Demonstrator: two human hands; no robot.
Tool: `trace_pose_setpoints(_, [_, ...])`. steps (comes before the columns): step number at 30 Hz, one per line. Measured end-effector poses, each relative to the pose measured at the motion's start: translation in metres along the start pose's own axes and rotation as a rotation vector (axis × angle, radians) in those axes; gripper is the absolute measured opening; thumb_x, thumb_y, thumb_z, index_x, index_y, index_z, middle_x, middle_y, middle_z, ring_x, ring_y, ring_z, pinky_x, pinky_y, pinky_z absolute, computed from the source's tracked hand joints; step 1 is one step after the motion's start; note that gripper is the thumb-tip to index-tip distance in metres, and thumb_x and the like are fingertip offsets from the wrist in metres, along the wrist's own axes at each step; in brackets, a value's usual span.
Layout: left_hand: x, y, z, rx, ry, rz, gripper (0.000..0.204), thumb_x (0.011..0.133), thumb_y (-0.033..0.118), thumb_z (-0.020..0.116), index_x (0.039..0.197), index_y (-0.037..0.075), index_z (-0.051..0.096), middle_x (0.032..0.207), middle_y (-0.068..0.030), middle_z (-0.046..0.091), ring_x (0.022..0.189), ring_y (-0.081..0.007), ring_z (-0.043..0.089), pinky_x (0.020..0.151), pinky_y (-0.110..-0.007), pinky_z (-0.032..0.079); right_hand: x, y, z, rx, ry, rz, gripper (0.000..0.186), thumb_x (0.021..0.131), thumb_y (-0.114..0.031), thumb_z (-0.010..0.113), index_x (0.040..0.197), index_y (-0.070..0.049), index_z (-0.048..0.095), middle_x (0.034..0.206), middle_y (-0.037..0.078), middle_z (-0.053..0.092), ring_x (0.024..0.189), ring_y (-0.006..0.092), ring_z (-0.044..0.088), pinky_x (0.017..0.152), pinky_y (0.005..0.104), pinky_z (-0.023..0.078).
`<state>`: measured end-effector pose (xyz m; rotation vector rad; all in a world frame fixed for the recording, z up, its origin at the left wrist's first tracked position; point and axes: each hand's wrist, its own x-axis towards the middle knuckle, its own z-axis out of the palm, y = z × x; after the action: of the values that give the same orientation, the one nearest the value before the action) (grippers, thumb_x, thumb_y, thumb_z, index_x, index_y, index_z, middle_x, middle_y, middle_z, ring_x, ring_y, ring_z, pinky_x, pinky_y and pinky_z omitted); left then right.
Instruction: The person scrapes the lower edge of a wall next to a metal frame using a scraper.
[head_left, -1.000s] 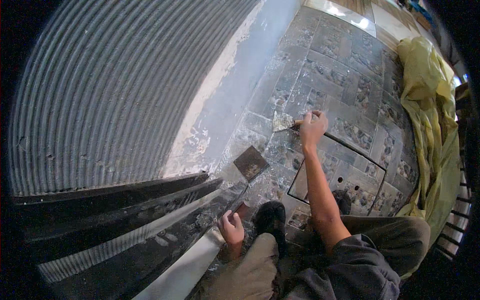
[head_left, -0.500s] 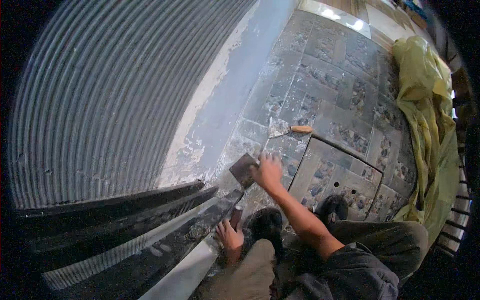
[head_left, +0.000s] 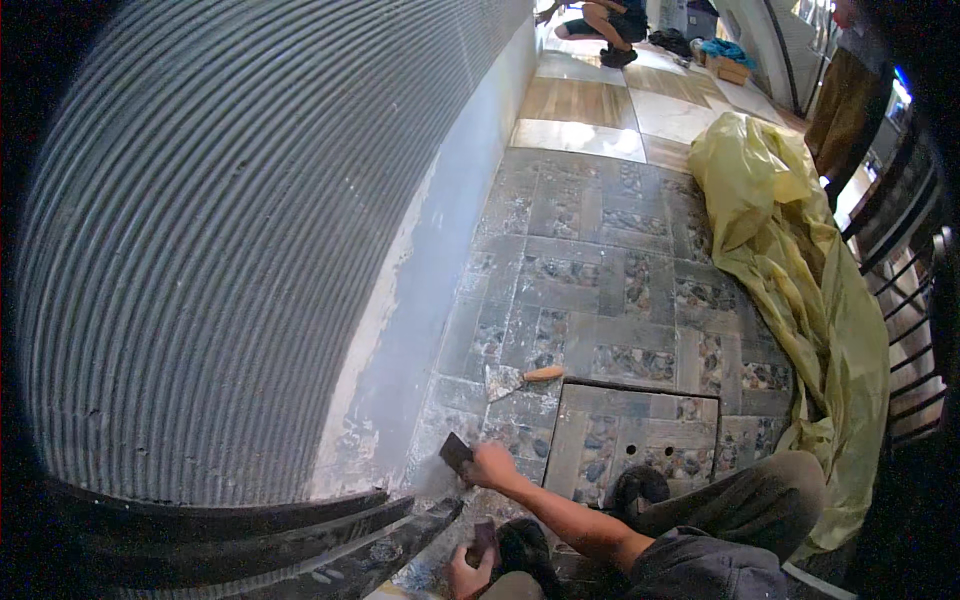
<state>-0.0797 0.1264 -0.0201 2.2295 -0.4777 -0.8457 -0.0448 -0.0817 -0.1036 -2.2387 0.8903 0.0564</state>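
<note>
My right hand point(head_left: 490, 466) is closed on a dark, flat, squarish plate point(head_left: 457, 453), tilted beside the foot of the grey-blue wall band point(head_left: 410, 330). Its exact kind does not show. My left hand point(head_left: 468, 573), low in the picture near my shoe, grips a dark brown block point(head_left: 485, 538) whose kind is also unclear. Beyond my right hand, a scraper point(head_left: 525, 378) with a wooden handle and a white-smeared blade lies on the stone-patterned tiles point(head_left: 560, 335). White dust and crumbs cover the floor along the wall.
Ribbed grey wall cladding point(head_left: 220, 260) rises on the left, above dark rails point(head_left: 250, 525). A yellow-green plastic sheet point(head_left: 770, 210) lies bunched along the right, beside black railings point(head_left: 900, 370). Farther off, a person point(head_left: 610, 25) crouches on shiny tiles; another person point(head_left: 850, 95) stands at right.
The view has tilted up, bringing the far floor and two people into sight. The plate in my right hand has turned to a steeper angle. Both hands keep their holds.
</note>
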Motion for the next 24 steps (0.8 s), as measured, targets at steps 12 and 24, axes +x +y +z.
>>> trace_pose_setpoints(12, [0.05, 0.084, 0.003, -0.008, 0.152, 0.492, 0.037, 0.071, 0.027, 0.07, 0.092, -0.001, 0.06, 0.129, -0.0225, 0.028, 0.121, -0.0376, 0.03, 0.092, -0.046, 0.035, 0.045, -0.051, -0.14, -0.232, -0.395, -0.642, 0.024, 0.065, -0.026, 0.064, 0.076, -0.005, 0.064, 0.073, 0.018, 0.061, 0.069, 0.0354, 0.06, 0.059, 0.0432, 0.047])
trace_pose_setpoints(24, [0.067, 0.116, 0.026, -0.396, -0.205, 0.392, 0.032, 0.066, 0.013, 0.075, 0.093, 0.002, 0.063, 0.082, -0.0067, 0.064, 0.075, -0.0141, 0.059, 0.074, -0.029, 0.046, 0.013, -0.044, -0.227, -0.387, -0.806, -1.034, 0.018, 0.069, -0.019, 0.063, 0.075, -0.002, 0.061, 0.069, 0.017, 0.058, 0.064, 0.0314, 0.055, 0.059, 0.0417, 0.041])
